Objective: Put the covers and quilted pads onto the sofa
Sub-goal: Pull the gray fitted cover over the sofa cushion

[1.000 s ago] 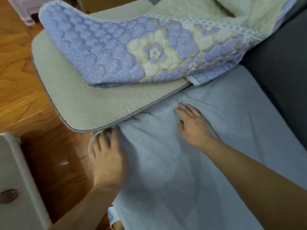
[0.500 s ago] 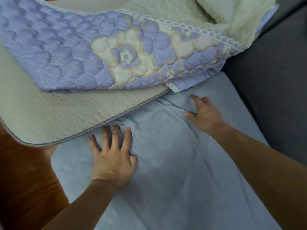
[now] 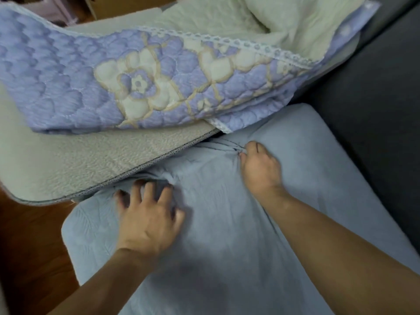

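Blue cover [image 3: 261,235]: spread over the sofa seat cushion, filling the lower middle and right of the view. Long axis from bottom centre up toward the top right, alongside the dark sofa back. Rounded near corner sticking out at lower left over the floor. Bunched into creases at the far end, right where both hands are.

Left hand [image 3: 147,221]: palm down on the blue cover, fingers spread and bent, tips digging into a little gathered knot of fabric just under the edge of the beige mat. Looks like clawing at the cloth more than a full grip. A bit blurry, so hard to say how much fabric is really caught.

Right hand [image 3: 261,169]: curled up tight, pinching a tuft of the blue cover at its far end, creases fanning out from the pinch.

Beige mat [image 3: 91,160]: flat, fuzzy, grey trimmed edge, lying across the far end of the cushion and overhanging to the left. Edge on a slant from lower left to upper right.

Quilted pad [image 3: 79,87]: purple-blue with cream flowers and lace trim, folded, piled on top of the beige mat. Long axis roughly left to right, cream underside showing at the top.

Sofa back [image 3: 375,98]: dark grey, along the right side.

Floor [image 3: 29,242]: brown wood, lower left.
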Action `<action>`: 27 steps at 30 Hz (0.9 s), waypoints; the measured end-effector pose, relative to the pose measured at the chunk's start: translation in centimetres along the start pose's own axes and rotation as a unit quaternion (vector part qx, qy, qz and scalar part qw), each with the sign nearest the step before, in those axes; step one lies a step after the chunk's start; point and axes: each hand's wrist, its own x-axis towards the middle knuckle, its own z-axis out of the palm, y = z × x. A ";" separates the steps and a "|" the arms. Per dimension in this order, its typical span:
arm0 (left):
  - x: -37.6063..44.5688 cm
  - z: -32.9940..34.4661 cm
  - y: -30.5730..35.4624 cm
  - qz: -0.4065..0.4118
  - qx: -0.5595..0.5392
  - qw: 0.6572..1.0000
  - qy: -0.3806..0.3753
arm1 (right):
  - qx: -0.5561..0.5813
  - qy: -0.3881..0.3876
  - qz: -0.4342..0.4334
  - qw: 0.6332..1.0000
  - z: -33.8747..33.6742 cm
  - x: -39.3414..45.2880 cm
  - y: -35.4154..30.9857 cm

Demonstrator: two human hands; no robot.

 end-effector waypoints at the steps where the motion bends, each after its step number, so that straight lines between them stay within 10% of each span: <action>1: 0.7 -0.3 0.5 -0.009 0.002 1.000 0.017 | 0.016 0.017 0.002 1.000 0.0 -0.1 0.3; 10: 4.2 1.7 4.3 0.055 -0.019 0.994 0.097 | 0.263 -0.031 0.138 0.954 -1.3 0.4 2.0; 15: 6.3 1.3 5.7 -0.050 -0.095 0.991 0.084 | 0.364 -0.130 0.183 0.904 -2.2 1.9 3.8; 27: 11.5 5.6 6.9 -0.032 -0.066 0.979 0.188 | 0.043 -0.017 -0.020 0.999 1.5 11.6 11.2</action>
